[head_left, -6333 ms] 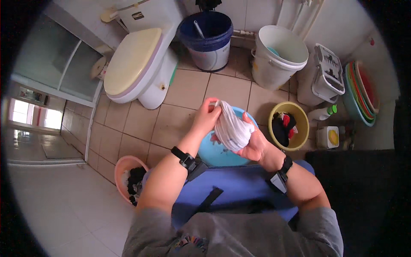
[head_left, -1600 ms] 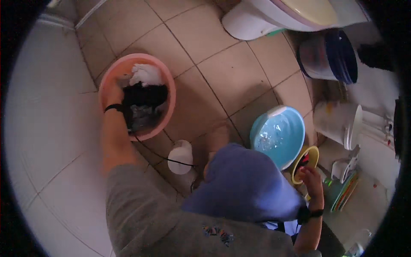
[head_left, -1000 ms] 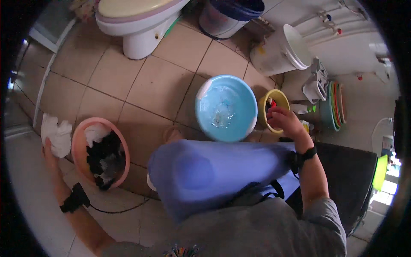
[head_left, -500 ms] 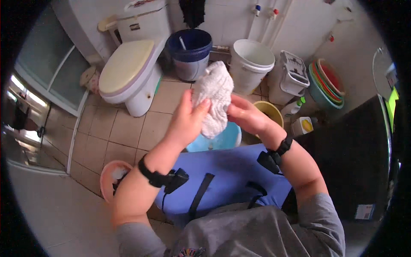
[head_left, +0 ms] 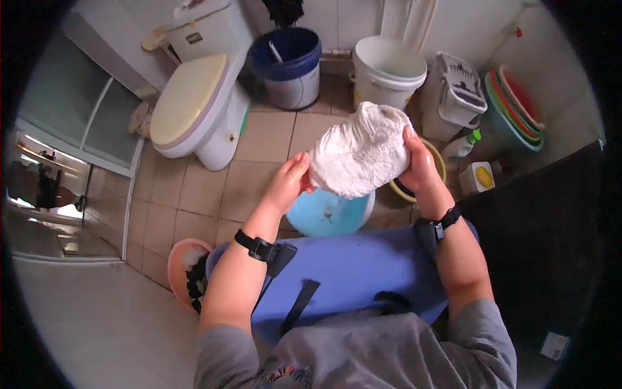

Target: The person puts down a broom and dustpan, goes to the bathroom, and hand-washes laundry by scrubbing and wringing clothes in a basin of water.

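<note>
A white, rumpled cloth [head_left: 363, 152] with a nubby texture is held up in front of me, spread into a broad, rounded shape. Its left edge is gripped by my left hand [head_left: 290, 181], thumb on top and fingers partly behind it. My right hand [head_left: 420, 162] has hold of the opposite edge, with the thumb in front and the other fingers mostly hidden. Below the cloth stands a light blue basin [head_left: 330, 217], partly covered by it; a small dark mark shows inside. My lap is covered by a blue apron-like cloth [head_left: 343, 272] with black straps.
Behind are a toilet [head_left: 188, 110], a blue-rimmed bucket [head_left: 291, 91] and a white bucket [head_left: 389, 74]. At right stand a lidded bin [head_left: 453, 97], stacked basins [head_left: 515, 107], a spray bottle [head_left: 463, 144] and a yellow basin [head_left: 440, 165]. A pink basin [head_left: 178, 275] holds dark and white items.
The cloth has gone from a narrow, upright bundle to a wide, spread shape. My hands have moved apart, the right one outward and upward. The view has shifted slightly.
</note>
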Tool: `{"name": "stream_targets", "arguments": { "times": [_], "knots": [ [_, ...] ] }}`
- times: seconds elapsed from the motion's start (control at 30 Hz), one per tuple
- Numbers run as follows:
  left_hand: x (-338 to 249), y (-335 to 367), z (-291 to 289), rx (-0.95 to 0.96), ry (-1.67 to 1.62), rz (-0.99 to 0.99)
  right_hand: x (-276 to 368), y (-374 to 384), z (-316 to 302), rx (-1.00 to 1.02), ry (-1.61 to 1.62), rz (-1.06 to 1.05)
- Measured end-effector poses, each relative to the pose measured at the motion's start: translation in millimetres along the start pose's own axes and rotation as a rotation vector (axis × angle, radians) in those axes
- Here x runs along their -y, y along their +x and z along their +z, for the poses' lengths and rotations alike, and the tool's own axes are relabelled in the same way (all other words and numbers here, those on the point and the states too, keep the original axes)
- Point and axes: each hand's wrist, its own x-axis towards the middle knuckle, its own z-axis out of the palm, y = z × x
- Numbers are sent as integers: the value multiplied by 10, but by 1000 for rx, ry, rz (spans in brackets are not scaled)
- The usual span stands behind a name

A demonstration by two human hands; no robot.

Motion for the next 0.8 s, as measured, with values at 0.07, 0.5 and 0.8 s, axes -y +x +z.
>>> {"name": "stream_targets", "arguments": {
  "times": [0.07, 0.5, 0.8],
  "knots": [
    [50, 5, -81, 105, -24, -18, -35, 29, 134, -41, -45, 50],
    [114, 85, 23, 46, -99, -194, -92, 407, 101, -125, 158, 68],
    [267, 178, 21, 81, 46, -134, -107, 538, -36, -182, 167, -40]
  ]
}}
